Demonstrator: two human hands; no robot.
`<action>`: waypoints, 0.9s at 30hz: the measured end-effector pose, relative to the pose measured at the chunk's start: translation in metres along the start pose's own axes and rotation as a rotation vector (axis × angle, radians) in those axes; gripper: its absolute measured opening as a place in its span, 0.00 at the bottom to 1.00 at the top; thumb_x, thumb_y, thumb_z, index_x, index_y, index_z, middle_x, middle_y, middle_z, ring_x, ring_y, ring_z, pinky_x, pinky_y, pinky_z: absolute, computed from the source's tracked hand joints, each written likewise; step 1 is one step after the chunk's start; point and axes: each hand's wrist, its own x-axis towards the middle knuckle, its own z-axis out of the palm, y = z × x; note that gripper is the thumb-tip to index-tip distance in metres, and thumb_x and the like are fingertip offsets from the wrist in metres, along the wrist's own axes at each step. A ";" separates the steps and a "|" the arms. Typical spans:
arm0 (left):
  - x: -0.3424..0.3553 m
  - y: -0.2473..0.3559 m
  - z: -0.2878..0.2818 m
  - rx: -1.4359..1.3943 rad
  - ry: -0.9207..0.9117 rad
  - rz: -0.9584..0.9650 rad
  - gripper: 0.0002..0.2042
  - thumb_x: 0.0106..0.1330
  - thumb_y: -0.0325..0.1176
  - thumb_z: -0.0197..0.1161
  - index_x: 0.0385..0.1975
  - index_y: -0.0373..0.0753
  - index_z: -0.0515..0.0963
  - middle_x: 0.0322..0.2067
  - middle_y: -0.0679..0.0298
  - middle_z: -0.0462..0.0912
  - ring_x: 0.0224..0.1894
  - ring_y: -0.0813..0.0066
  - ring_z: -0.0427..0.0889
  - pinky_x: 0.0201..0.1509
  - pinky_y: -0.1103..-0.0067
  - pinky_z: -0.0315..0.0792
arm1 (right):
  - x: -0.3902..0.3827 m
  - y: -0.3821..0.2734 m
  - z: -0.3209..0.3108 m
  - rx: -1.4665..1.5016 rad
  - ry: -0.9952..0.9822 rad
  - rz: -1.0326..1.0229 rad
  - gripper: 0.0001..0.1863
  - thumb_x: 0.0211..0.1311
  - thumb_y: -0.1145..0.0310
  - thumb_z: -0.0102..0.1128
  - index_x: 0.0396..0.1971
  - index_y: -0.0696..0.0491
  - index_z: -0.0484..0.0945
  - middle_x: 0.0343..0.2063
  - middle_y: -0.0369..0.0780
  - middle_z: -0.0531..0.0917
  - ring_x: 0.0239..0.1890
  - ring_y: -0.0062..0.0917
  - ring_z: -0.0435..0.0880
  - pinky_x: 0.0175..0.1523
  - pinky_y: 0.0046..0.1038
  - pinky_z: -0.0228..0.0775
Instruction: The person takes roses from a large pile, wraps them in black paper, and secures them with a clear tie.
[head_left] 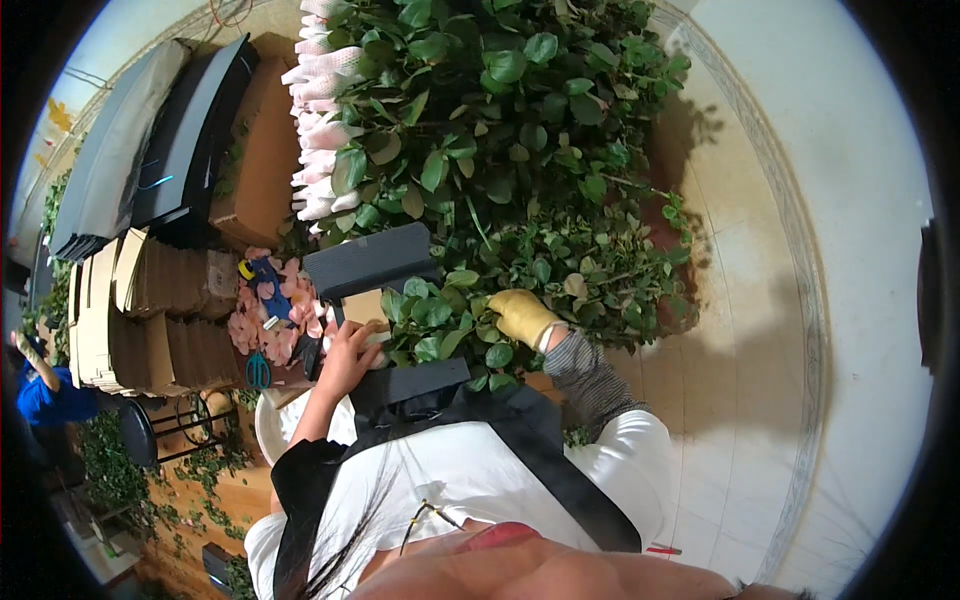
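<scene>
A bunch of leafy green stems (435, 320) lies across an open dark box (368, 258) in front of me. My bare left hand (345, 362) is at its left end, fingers bent over the stem side, beside a tan cardboard piece (365, 308). The stem ends under these fingers are mostly hidden. My right hand (522, 318), in a yellow glove, is closed on leaves at the bunch's right side. A striped grey sleeve (590, 375) covers that forearm. The dark front panel (412, 382) of the box is close to my apron.
Behind the bunch rises a large heap of leafy branches (500, 130). White-pink mesh sleeves (325, 130) line its left side. Left are pink petals (250, 325), teal-handled scissors (258, 370), stacked cardboard (160, 310) and dark boxes (190, 130). A person in blue (55, 395) is at far left.
</scene>
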 end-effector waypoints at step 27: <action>0.002 -0.012 0.016 -0.269 0.076 -0.071 0.15 0.65 0.28 0.69 0.52 0.41 0.82 0.48 0.54 0.76 0.54 0.53 0.76 0.60 0.67 0.70 | 0.104 -0.038 -0.376 -0.307 1.116 -0.704 0.18 0.63 0.74 0.66 0.54 0.49 0.83 0.47 0.43 0.87 0.50 0.37 0.86 0.59 0.36 0.81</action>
